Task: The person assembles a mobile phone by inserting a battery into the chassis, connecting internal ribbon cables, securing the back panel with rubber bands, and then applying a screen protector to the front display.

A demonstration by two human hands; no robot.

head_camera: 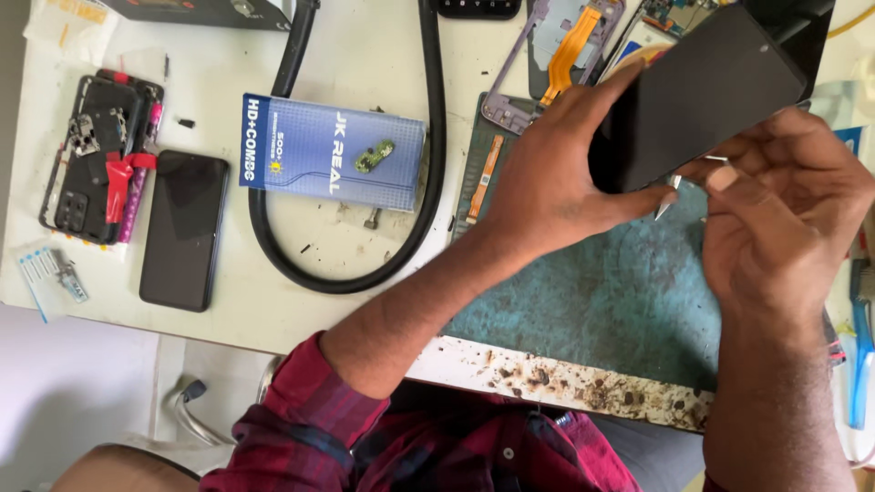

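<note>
Gripping the black screen panel [702, 91] by its lower edge, both hands' closed fingers [629, 196] hover above bare green mat [592, 301].

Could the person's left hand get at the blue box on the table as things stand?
Probably not at once: the left hand is gripping the dark phone screen. The blue box lies in the open, with only bare table and a black hose between, so the path looks free.

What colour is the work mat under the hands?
Dark green work mat, worn, seen in the head view.
</note>
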